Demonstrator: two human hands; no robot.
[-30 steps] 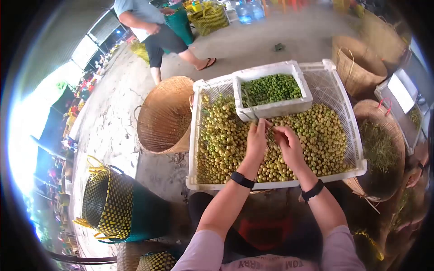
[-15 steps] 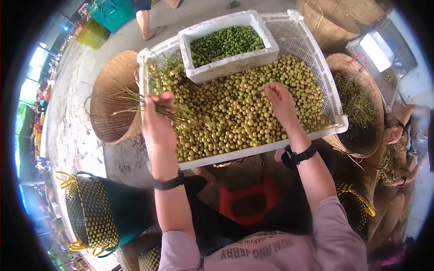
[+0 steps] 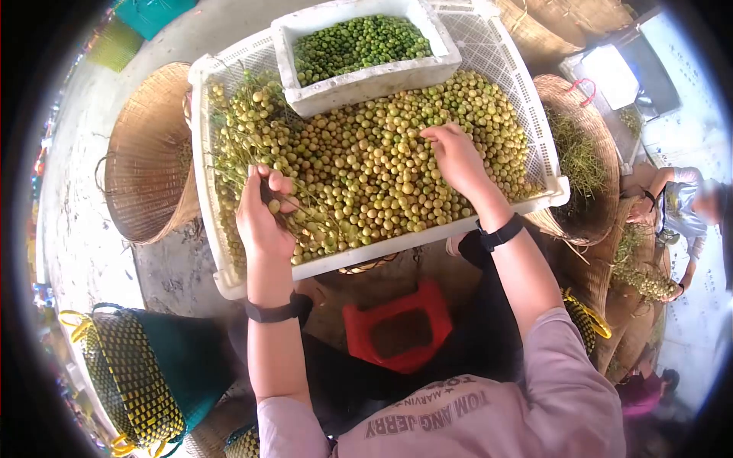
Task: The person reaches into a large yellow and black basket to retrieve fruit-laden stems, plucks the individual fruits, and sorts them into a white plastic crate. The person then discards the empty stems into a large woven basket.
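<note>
Head view: left hand (image 3: 263, 221), fingers curled around stems (image 3: 311, 216); right hand (image 3: 462, 166), fingertips together over round fruit (image 3: 397, 169); white box (image 3: 374, 87) sits beyond both hands' fingers.

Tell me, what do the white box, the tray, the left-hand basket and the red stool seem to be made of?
Box: probably foam, matt and scuffed, judging by its thick walls.
Tray: likely moulded plastic, with regular openings in its pale mesh.
Basket: woven plant strips, perhaps bamboo; the tan weave shows.
Stool: probably smooth plastic, evenly red with rounded edges.
</note>
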